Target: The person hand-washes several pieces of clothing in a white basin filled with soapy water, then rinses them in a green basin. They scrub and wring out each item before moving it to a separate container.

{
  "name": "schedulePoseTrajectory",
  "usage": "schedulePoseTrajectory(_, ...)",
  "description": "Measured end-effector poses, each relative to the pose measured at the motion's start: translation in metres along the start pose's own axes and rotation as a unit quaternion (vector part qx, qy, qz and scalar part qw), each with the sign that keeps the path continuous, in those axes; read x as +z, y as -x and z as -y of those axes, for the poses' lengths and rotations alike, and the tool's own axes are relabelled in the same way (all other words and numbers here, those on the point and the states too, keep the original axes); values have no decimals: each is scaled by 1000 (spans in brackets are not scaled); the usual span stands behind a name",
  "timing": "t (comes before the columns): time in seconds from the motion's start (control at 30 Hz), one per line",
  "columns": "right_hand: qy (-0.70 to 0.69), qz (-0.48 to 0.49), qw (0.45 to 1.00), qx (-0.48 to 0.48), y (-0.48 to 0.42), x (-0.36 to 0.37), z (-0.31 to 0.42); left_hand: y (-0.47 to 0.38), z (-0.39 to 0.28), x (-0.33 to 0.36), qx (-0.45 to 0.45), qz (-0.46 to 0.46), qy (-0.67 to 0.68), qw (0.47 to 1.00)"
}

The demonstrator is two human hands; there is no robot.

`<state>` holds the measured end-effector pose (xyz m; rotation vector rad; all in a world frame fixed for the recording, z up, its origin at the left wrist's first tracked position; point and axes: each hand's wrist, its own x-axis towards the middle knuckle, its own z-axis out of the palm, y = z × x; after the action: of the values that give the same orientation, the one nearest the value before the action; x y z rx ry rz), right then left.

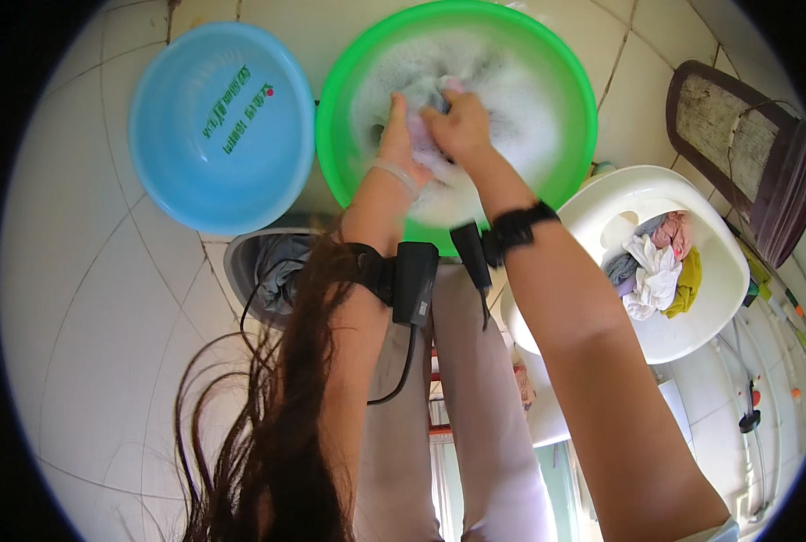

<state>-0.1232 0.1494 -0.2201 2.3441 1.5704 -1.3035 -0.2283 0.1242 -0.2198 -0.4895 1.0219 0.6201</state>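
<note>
A round green basin [335,146] holds water covered with white suds [525,129]. Over the foam, my left hand [397,142] is upright, with wet cloth against its palm. My right hand [462,122] bends its fingers around the same wet cloth [424,132], which looks pale pink and grey. Foam and motion blur hide the cloth's shape and some of my fingertips. Darker fabric shows in patches through the suds near both hands.
Left of the green basin stands a light blue basin [172,149] with green printing. A grey tub [240,271] holds dark fabric. On the right, a white basin [721,271] contains several crumpled clothes [650,271]. A brown-edged object [734,149] stands beyond it on the tiles.
</note>
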Motion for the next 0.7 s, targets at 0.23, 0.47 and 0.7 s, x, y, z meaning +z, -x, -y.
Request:
schedulePoseTrajectory(0.23,-175,-39,983,-23,57,-20,31,10,-11,-4,28,82,-41,995)
schedulePoseTrajectory(0.47,-145,-191,971,-12,5,-20,-14,20,9,-6,181,-119,-190,958)
schedulePoseTrajectory(0.7,-393,20,910,127,25,-80,-27,47,16,-3,282,-263,-711,588)
